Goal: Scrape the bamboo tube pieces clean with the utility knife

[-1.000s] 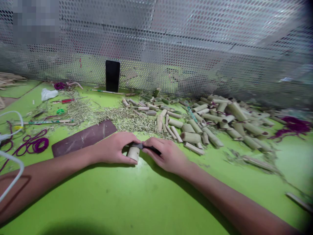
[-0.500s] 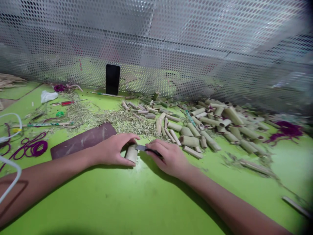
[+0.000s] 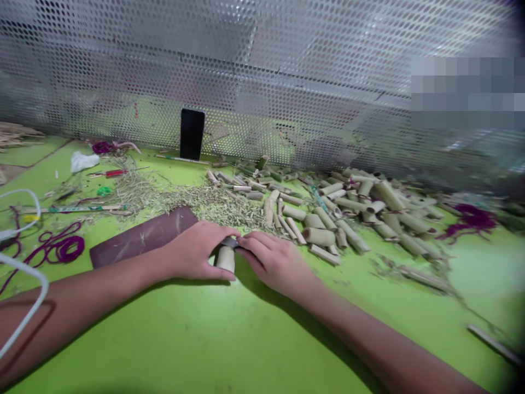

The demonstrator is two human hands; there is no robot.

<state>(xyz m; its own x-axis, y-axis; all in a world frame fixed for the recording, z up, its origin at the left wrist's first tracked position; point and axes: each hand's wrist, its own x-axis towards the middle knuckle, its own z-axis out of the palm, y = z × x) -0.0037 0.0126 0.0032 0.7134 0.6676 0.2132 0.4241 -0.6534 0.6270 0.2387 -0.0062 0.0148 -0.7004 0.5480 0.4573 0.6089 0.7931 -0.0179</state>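
Observation:
My left hand (image 3: 197,250) grips a short bamboo piece (image 3: 225,259) between thumb and fingers, close above the green table (image 3: 197,334). In my right hand (image 3: 279,261) is a small knife (image 3: 230,241); its grey blade lies across the far end of the bamboo piece, beside my left fingertips. Most of the knife's handle is hidden by my right fingers. Behind my left wrist, a dark brown sheet (image 3: 143,236) lies flat with pale scratches on it.
Many cut bamboo pieces (image 3: 319,236) are heaped at the right, with shavings (image 3: 221,202) beyond my hands. A phone (image 3: 192,134) leans against a perforated metal screen (image 3: 262,76). Purple cord (image 3: 70,249), a red screwdriver (image 3: 116,173) and white cable (image 3: 36,306) are at the left.
My right hand has moved slightly left and the knife blade now lies over the bamboo's far end. The bamboo piece has shifted slightly and stands more upright. The view has also shifted slightly.

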